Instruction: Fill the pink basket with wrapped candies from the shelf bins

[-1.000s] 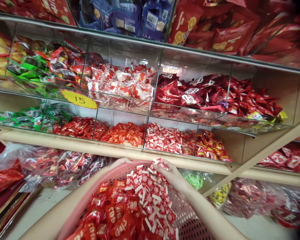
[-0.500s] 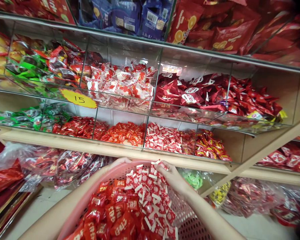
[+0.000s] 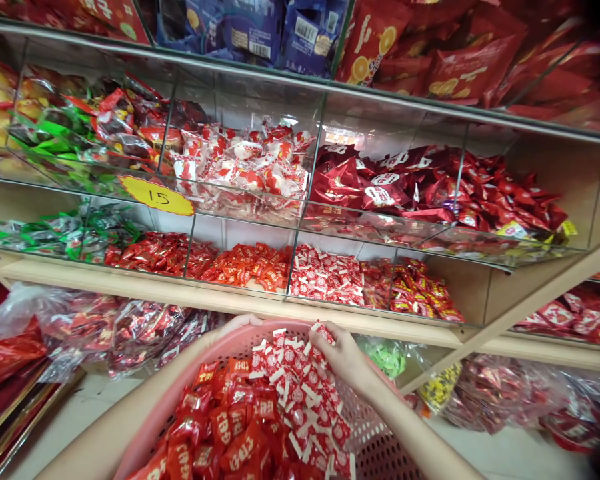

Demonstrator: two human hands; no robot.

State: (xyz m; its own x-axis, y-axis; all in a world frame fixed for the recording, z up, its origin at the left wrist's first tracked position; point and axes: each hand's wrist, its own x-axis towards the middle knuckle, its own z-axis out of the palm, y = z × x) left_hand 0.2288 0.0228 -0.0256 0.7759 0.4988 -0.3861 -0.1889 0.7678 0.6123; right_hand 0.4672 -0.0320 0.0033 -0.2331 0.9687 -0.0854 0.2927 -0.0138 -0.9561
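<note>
A pink perforated basket [image 3: 380,450] sits low in front of me, filled with red foil candies [image 3: 225,427] on the left and red-and-white wrapped candies [image 3: 305,393] on the right. My left hand [image 3: 237,325] curls over the basket's far rim, only its fingers showing. My right hand [image 3: 343,357] reaches into the basket from the right, fingers closed on a few red-and-white candies at the top of the pile.
Clear-fronted bins [image 3: 300,220] on the shelf ahead hold sorted candies: green, red, red-and-white. A yellow tag reading 15 [image 3: 157,195] hangs on one bin. Plastic bags of sweets [image 3: 135,330] lie under the wooden shelf edge [image 3: 230,303]. Large packets fill the top shelf.
My right hand has sunk slightly lower into the basket, with the handful of red-and-white candies spreading onto the pile. The left hand and basket stay put.
</note>
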